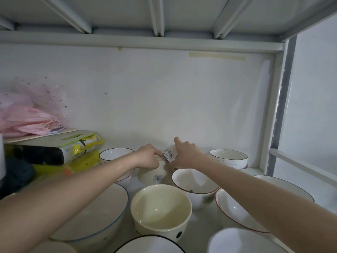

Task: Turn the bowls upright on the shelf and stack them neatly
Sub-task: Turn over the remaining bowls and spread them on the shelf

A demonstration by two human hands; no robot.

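Several white bowls stand on the white shelf (pixel 255 170). At the back middle, my left hand (pixel 148 157) and my right hand (pixel 186 155) both grip a small flower-patterned bowl (pixel 169 154), tilted on its side above an upside-down cream bowl (pixel 155 175) with a sticker. Nearer me stand an upright cream bowl (pixel 160 210) with a black dot, a dark-rimmed bowl (pixel 195 185), a red-rimmed bowl (pixel 235 212) and a blue-rimmed bowl (pixel 94 216). Two black-rimmed bowls sit upright at the back, one on the left (pixel 114 154) and one on the right (pixel 228 157).
Pink plastic bags (pixel 25 119) lie on a stack of packages and yellow bags (pixel 60 152) at the left. The back wall (pixel 164 97) is close behind the bowls. A metal upright (pixel 273 115) bounds the right side, and the upper shelf (pixel 145 41) hangs overhead.
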